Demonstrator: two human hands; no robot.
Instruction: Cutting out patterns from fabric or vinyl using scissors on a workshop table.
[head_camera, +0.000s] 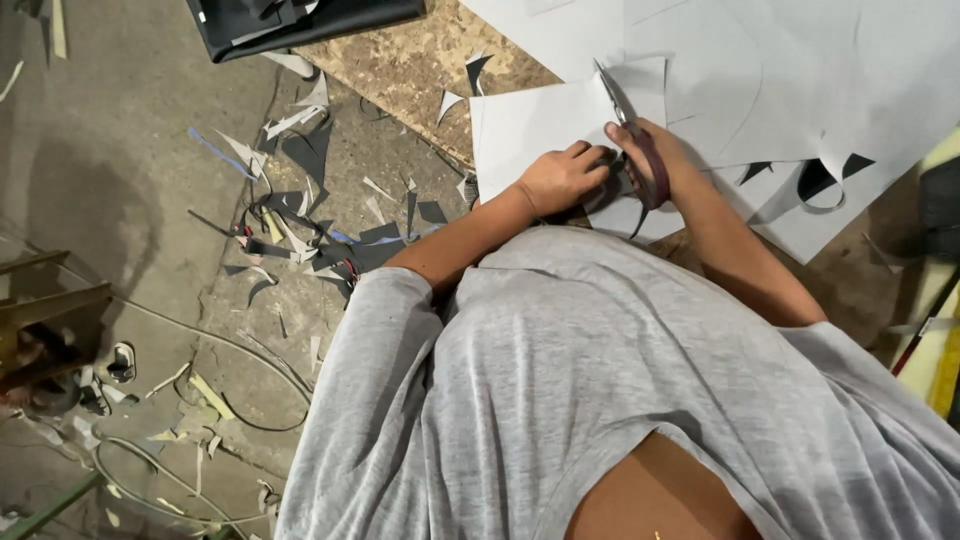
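My right hand (655, 160) grips a pair of scissors (622, 105) with dark red handles. The blades point up and away into a pale grey sheet (530, 125) lying on a chipboard worktop (400, 60). My left hand (562, 178) presses down on the near edge of that sheet, just left of the scissors, fingers curled on the material. A larger pale grey sheet (780, 70) with curved cut-outs spreads to the right under and beyond my right forearm. My grey shirt fills the lower part of the view.
Dark and light offcuts (300, 220) litter the concrete floor to the left. A black case (290, 20) lies at the top. Cables (230, 350) run across the floor, and a wooden frame (50, 310) stands at the left edge.
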